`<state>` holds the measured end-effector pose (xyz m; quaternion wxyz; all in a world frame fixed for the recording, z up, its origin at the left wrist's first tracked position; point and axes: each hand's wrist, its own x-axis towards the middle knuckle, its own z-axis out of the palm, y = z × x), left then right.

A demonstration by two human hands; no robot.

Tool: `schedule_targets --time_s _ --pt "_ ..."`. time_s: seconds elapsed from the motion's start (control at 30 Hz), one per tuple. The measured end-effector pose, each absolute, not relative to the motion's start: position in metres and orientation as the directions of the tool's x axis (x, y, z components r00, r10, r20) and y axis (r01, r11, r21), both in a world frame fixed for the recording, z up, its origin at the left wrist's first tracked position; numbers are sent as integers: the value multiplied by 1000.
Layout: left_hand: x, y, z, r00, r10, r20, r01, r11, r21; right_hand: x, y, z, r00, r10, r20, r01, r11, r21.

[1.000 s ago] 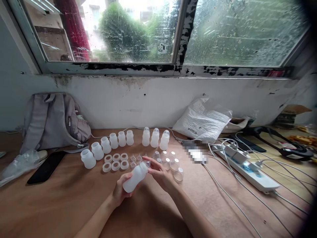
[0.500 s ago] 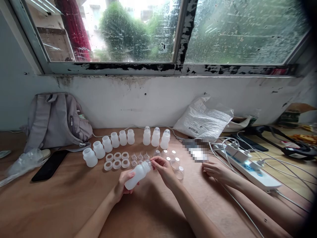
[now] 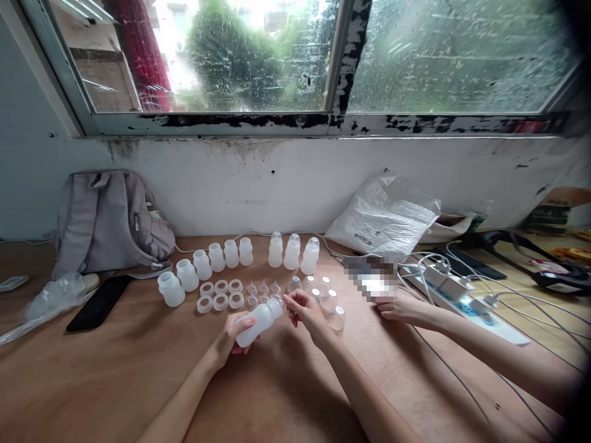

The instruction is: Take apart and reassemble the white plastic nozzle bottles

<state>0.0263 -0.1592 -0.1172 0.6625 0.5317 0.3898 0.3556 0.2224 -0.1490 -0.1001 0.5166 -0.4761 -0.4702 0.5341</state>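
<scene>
A frosted white bottle [image 3: 257, 324], tilted with its mouth up to the right, is in my left hand [image 3: 234, 335], whose fingers wrap round its body. A clear teat with a ring shows at the bottle's mouth. My right hand [image 3: 305, 312] is pinched at the tip of that teat. Behind my hands lie several white rings [image 3: 220, 301] and several clear teats [image 3: 252, 289]. Clear domed caps [image 3: 336, 318] stand just beyond my right hand, which partly hides some of them.
Several open bottles [image 3: 171, 289] curve along the back left; three capped bottles [image 3: 292, 252] stand at the back. Backpack [image 3: 108, 224], phone [image 3: 98, 304] and plastic bag [image 3: 53, 301] lie left. Another person's hand [image 3: 399, 309], a power strip [image 3: 489, 324] with cables, and a silver bag [image 3: 383, 218] are right.
The view has shifted slightly. My right hand has moved a little off the bottle's neck towards the teat's tip, while my left hand keeps its hold. The other person's forearm has risen slightly.
</scene>
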Motion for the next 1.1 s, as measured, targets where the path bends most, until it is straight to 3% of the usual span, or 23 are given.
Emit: schedule_targets --time_s 0.13,0.4,0.53,0.7,0.83,0.93,1.1 --pt "25 -158 -115 452 881 -137 -48 178 983 222 -149 -100 -5 999 -46 -117 -46 -992" --pt "25 -154 -120 427 897 -118 -53 155 986 226 -146 -103 31 997 74 -165 78 -983" --pt "27 -152 -124 319 944 -83 -187 148 971 230 -144 -106 116 983 140 -184 160 -970" --pt "28 -153 -116 270 963 -8 -309 95 946 227 -147 -106 103 987 123 -140 137 -981" --pt "26 -152 -118 265 962 62 -183 -13 983 220 -150 -107 43 991 129 -9 129 -992" --pt "25 -148 -128 223 966 130 28 -140 990 217 -150 -113 19 987 160 131 156 -979" --pt "23 -143 -142 169 946 275 430 -322 844 214 -150 -119 -27 963 268 364 259 -895"
